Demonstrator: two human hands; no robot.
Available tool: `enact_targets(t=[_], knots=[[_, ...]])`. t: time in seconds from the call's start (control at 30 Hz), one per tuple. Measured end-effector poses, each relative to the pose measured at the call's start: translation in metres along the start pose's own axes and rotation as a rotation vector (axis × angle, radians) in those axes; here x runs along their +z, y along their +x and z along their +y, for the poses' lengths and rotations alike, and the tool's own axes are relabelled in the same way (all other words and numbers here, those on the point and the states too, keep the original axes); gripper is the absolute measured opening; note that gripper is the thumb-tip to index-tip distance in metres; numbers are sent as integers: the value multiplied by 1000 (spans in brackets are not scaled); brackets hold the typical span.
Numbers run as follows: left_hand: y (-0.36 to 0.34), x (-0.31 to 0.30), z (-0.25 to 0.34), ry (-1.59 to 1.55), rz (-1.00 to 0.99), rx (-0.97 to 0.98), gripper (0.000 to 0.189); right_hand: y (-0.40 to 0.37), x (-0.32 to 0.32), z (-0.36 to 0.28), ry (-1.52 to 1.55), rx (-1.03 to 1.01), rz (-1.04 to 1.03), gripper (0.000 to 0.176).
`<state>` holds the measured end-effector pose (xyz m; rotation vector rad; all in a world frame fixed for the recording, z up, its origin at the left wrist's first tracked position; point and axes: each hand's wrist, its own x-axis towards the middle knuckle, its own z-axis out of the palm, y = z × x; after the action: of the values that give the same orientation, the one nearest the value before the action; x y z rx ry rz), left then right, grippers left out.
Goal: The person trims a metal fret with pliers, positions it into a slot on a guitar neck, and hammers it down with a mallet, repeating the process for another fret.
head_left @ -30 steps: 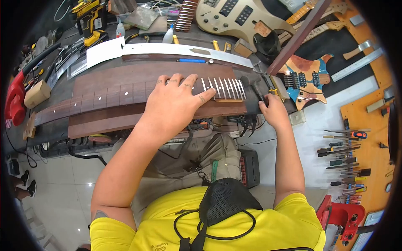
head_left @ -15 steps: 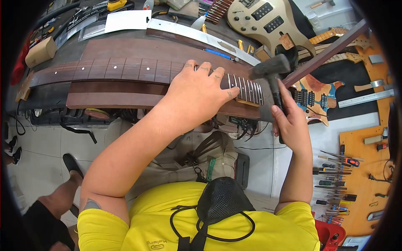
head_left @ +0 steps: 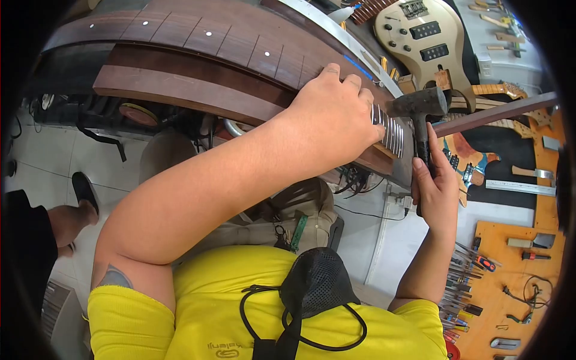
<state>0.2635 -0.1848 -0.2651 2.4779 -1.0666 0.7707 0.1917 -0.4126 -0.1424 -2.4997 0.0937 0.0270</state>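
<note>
My left hand point(head_left: 339, 117) lies over the dark fretboard point(head_left: 231, 45), its fingers over the far edge and its thumb near the shiny frets point(head_left: 393, 135) at the right end. Whether a small piece is under those fingers is hidden. Just right of the frets, my right hand point(head_left: 435, 186) is wrapped round the handle of a black hammer point(head_left: 423, 103). The hammer is raised, its head beside the fretted end. Unfretted slots and white dots show on the board left of my left hand.
Brown wooden boards point(head_left: 180, 87) lie under the fretboard. A long metal straightedge point(head_left: 336, 33) runs behind it. A gold guitar body point(head_left: 420, 36), a blue and red guitar point(head_left: 468, 159) and a tool board point(head_left: 516, 270) are at the right. Another person's leg point(head_left: 69, 228) shows at the left.
The view has shifted, so the bench appears closer and more tilted. My left hand still rests on the fretboard and my right hand still holds the hammer near the fretted end.
</note>
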Motion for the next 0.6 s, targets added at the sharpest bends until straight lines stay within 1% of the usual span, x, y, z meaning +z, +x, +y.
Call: enact_targets(t=[0.17, 0.27, 0.33, 0.37, 0.5, 0.6], knots=[[0, -1, 0, 17, 12, -1, 33, 0, 3, -1, -37, -34, 23, 64], [1, -2, 0, 11, -6, -7, 33, 0, 1, -5, -73, -9, -33, 62], [1, -1, 0, 17, -5, -1, 32, -2, 2, -6, 7, -47, 44, 61], [1, -1, 0, 22, -5, 5, 32, -2, 2, -3, 30, -57, 84, 65], [1, -2, 1, 6, 15, 0, 32, 0, 10, 3, -69, -46, -2, 63], [0, -2, 1, 24, 36, -16, 33, 2, 2, 4, -41, -41, 18, 64]])
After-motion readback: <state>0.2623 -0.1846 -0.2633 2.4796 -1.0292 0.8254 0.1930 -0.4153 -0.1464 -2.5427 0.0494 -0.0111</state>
